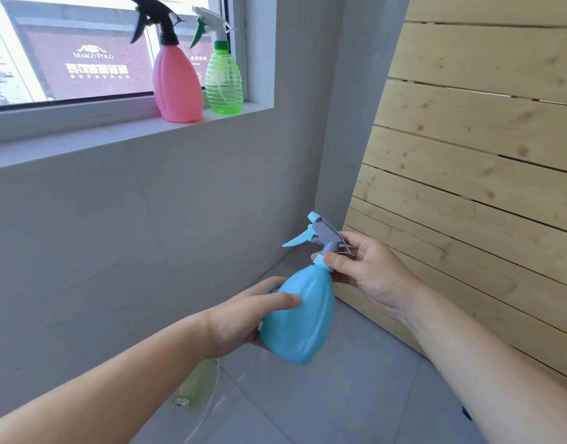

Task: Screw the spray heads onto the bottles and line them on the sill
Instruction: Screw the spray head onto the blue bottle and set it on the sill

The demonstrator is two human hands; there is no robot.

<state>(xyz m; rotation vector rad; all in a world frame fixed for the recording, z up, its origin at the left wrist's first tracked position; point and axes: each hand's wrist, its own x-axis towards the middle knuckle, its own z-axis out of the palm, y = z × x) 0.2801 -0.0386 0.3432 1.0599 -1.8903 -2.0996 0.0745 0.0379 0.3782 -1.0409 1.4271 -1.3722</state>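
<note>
A light blue bottle (299,318) is tilted in mid-air in front of me, low in the view. My left hand (243,315) wraps around its body from the left. A grey and blue spray head (320,235) sits on its neck, and my right hand (365,270) pinches the collar and head from the right. On the white sill (83,136) at the upper left stand a pink bottle (176,84) with a black spray head and, right of it, a green ribbed bottle (223,81) with a white and green head. Both are upright and close together.
A pale wooden slatted panel (484,161) leans against the wall on the right. Grey floor tiles (323,395) lie below. A translucent yellowish object with a thin tube (195,386) lies on the floor under my left arm. White tiled wall fills the left.
</note>
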